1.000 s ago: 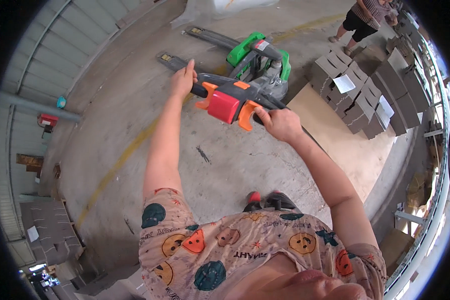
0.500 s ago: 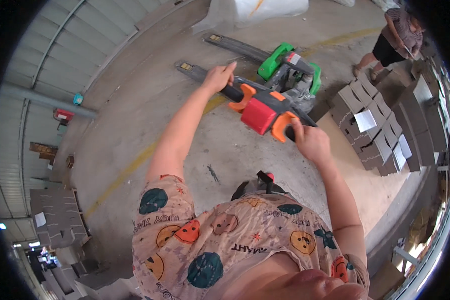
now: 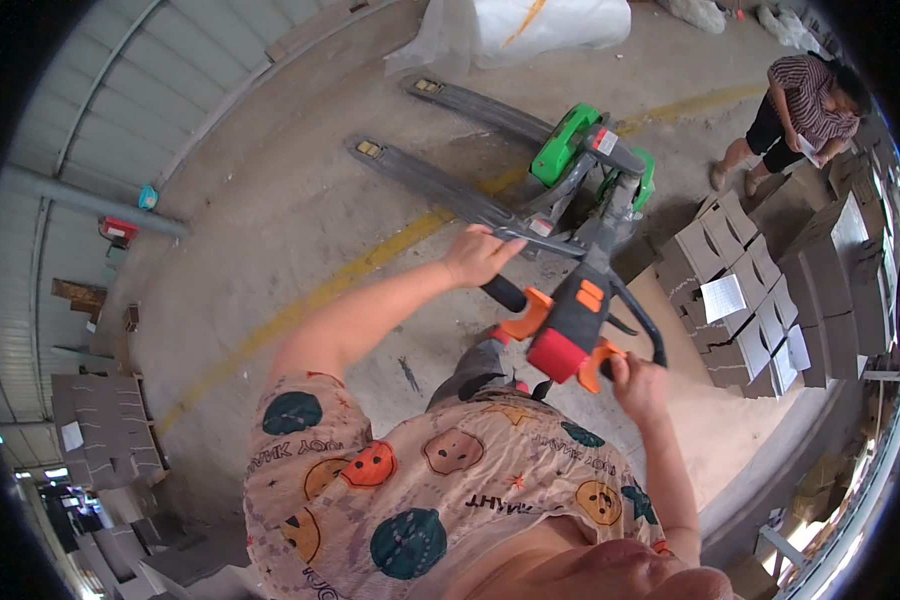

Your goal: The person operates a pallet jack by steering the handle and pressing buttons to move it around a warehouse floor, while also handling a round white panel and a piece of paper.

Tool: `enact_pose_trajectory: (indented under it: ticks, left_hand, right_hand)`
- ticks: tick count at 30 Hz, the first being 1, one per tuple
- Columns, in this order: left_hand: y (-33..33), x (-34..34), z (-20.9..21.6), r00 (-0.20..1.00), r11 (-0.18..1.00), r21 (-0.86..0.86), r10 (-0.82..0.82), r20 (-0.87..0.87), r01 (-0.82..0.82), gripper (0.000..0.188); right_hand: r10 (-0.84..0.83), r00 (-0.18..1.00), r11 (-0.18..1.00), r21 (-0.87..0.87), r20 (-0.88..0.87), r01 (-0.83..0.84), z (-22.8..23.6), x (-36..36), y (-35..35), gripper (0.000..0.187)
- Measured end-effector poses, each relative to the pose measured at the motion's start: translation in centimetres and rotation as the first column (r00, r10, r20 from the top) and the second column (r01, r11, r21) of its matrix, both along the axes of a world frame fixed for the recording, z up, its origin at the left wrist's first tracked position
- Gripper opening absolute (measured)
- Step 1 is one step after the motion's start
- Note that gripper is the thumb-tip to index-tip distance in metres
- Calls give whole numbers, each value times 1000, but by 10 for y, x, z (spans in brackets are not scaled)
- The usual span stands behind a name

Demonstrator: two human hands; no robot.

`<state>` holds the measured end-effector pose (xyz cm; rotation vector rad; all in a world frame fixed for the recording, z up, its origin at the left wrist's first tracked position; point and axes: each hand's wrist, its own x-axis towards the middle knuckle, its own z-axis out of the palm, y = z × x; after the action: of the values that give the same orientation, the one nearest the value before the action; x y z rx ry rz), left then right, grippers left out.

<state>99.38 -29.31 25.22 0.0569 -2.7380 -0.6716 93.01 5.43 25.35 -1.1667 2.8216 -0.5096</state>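
Observation:
A pallet truck with a green body (image 3: 568, 145) and two long dark forks (image 3: 425, 180) stands ahead of me, the forks pointing to the far left. Its control handle (image 3: 577, 310) leans toward me, black with a red end and orange levers. My left hand (image 3: 478, 258) is closed round the left corner of the handle's loop, one finger stretched along it. On the other side my right hand (image 3: 640, 385) wraps the right grip beside an orange lever. Parts of both grips are hidden by my fingers.
Stacked grey cartons (image 3: 735, 290) with paper sheets stand at right, beside a tan board (image 3: 705, 430) on the floor. Behind them a person (image 3: 810, 115) holds papers. A white plastic-wrapped roll (image 3: 550, 30) lies beyond the forks; more cartons (image 3: 105, 425) stand at left.
The handle has swung down toward me and slightly right, both hands moving with it. More of the truck's mast shows. The person at right has come further into view.

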Motion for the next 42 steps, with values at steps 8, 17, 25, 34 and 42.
enact_pose_trajectory:
  ticks: [8, 17, 25, 34, 42]
  left_hand:
    - [69, -121, 104, 987, 984, -65, -163, 10, 164, 69]
    - [101, -214, 139, 902, 941, -160, -223, 369, 298, 93]
    - [65, -125, 75, 815, 953, 61, -287, 503, 298, 79]
    - [18, -95, 45, 874, 964, 69, -261, 410, 256, 70]
    - [-16, -121, 45, 885, 973, 138, -224, 409, 183, 75]
  right_hand:
    - [-6, 974, 976, -212, -226, -43, 94, -160, 57, 50]
    - [-187, 952, 957, -263, -244, 121, 97, -253, 77, 51]
    - [-194, 981, 981, -3, 29, 194, 66, -161, 38, 60]
    - [-144, 984, 989, 22, -106, 147, 61, -141, -10, 62]
    - [-58, 994, 992, 107, -88, 68, 70, -186, -46, 64]
